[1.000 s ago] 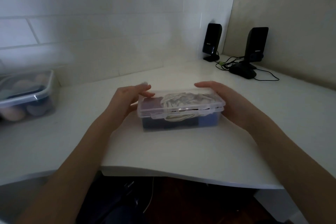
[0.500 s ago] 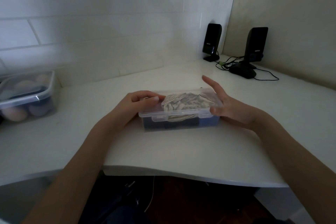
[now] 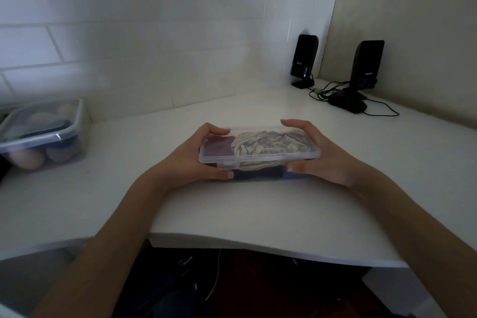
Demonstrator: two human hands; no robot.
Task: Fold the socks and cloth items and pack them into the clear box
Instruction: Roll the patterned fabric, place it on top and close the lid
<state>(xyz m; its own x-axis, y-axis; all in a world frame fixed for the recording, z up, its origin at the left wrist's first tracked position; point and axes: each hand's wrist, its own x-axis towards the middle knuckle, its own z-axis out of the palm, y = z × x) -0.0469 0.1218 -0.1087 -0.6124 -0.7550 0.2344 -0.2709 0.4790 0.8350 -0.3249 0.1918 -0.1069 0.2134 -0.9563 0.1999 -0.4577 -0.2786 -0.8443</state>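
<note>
The clear box (image 3: 259, 152), lid on and packed with cloth (image 3: 268, 146), sits on the white desk (image 3: 258, 204). The left hand (image 3: 191, 157) grips its left end, the right hand (image 3: 320, 155) its right end, thumbs on the near side and fingers curled over the far edge.

1. There is one view only, from a wide-angle camera worn on the person's head.
2. It looks forward and down across the white surface (image 3: 258, 209) toward a wall corner at upper right of the frame.
3. It sits close: both forearms run in from the bottom corners, and the surface's near edge crosses the lower frame.
4. Straight lines bow near the borders.
</note>
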